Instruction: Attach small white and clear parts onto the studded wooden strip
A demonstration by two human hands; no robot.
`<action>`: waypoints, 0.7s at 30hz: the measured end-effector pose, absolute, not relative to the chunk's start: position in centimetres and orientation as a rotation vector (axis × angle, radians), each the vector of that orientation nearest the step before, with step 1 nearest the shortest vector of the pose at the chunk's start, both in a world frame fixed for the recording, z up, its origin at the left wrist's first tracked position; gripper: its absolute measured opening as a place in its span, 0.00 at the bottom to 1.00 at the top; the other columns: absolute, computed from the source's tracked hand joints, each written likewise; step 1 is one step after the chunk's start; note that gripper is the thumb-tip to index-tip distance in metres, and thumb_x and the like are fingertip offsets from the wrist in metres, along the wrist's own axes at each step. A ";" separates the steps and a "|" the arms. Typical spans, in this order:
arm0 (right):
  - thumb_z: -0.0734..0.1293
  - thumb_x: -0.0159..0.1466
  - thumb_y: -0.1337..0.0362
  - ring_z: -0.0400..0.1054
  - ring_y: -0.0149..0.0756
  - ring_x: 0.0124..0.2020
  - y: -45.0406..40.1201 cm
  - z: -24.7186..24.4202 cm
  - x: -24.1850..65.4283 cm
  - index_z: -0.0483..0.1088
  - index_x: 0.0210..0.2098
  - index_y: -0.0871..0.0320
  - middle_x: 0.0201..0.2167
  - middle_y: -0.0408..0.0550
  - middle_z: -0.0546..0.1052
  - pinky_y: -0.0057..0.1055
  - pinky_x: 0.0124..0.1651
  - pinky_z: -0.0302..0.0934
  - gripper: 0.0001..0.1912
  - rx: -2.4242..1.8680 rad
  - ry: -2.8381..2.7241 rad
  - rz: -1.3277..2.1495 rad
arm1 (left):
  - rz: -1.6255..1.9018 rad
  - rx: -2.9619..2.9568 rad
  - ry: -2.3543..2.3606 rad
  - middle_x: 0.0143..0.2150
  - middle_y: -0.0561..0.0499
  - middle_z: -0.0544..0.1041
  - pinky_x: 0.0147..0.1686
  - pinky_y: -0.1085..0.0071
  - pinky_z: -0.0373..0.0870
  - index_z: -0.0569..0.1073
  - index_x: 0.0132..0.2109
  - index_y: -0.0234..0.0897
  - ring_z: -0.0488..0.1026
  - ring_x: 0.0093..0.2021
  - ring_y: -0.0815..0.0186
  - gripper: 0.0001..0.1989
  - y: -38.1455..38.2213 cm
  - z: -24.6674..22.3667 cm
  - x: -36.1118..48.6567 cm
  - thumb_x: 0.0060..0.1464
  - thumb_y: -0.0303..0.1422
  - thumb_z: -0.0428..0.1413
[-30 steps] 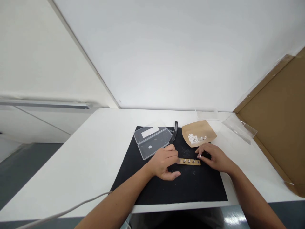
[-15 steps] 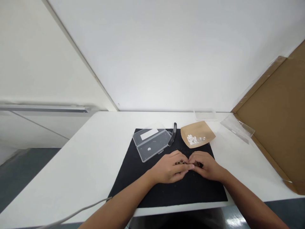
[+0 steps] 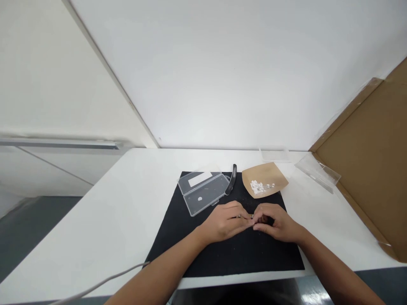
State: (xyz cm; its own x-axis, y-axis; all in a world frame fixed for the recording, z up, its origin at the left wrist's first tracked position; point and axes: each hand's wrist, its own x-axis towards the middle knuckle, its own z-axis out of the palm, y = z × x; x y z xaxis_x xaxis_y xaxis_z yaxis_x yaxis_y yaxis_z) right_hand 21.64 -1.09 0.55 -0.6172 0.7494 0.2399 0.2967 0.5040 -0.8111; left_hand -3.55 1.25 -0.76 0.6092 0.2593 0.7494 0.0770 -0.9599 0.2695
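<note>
Above the black mat (image 3: 222, 260) my two hands meet at the fingertips. My left hand (image 3: 224, 222) is closed around a small piece, of which only tiny shiny bits show between the fingers. My right hand (image 3: 276, 222) is curled, its fingertips pinched against the same spot beside the left fingertips. What the fingers hold is mostly hidden and too small to name. Just beyond the hands lie an open clear plastic case (image 3: 203, 203) with a white label, a black curved-handled tool (image 3: 232, 180), and a brown paper tray (image 3: 275, 176) with small white pieces (image 3: 257, 186).
Clear plastic pieces (image 3: 318, 171) lie at the back right of the white table (image 3: 111, 212). A large cardboard sheet or box (image 3: 375, 169) stands along the right side. A grey cable (image 3: 104, 281) runs under my left forearm.
My left fingers have straightened somewhat, and the right thumb has come a little away from the left fingertips. The view has shifted very slightly; the other things stay put.
</note>
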 end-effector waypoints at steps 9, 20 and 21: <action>0.70 0.73 0.58 0.73 0.35 0.37 -0.8 0.3 21.7 0.76 0.43 0.52 0.37 0.46 0.81 0.34 0.41 0.67 0.05 -0.790 -2.236 0.821 | 1.353 2.506 0.338 0.40 0.47 0.85 0.43 0.66 0.81 0.80 0.50 0.39 0.81 0.40 0.65 0.11 1.5 -2.0 -3.5 0.61 0.28 0.67; 0.68 0.74 0.59 0.72 0.36 0.37 -0.5 0.0 22.1 0.75 0.44 0.52 0.36 0.46 0.80 0.35 0.41 0.67 0.05 -0.856 -2.265 0.721 | 1.377 2.524 0.362 0.37 0.48 0.85 0.40 0.67 0.80 0.79 0.48 0.37 0.80 0.37 0.66 0.09 2.2 -2.1 -3.4 0.60 0.29 0.67; 0.67 0.74 0.59 0.72 0.37 0.37 -0.5 -0.1 22.1 0.75 0.44 0.52 0.36 0.46 0.80 0.35 0.41 0.67 0.05 -0.876 -2.267 0.699 | 1.375 2.555 0.368 0.36 0.49 0.85 0.39 0.68 0.79 0.79 0.46 0.38 0.80 0.36 0.66 0.09 2.3 -2.0 -3.4 0.60 0.30 0.67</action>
State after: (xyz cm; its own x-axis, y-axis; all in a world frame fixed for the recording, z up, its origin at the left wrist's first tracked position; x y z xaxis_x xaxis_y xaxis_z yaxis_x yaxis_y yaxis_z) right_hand 22.14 -0.48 -0.07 -0.5997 0.7235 0.3418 0.4057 0.6431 -0.6495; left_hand -3.42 2.27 -1.97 0.5318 0.3184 0.7847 0.1163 -0.9453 0.3048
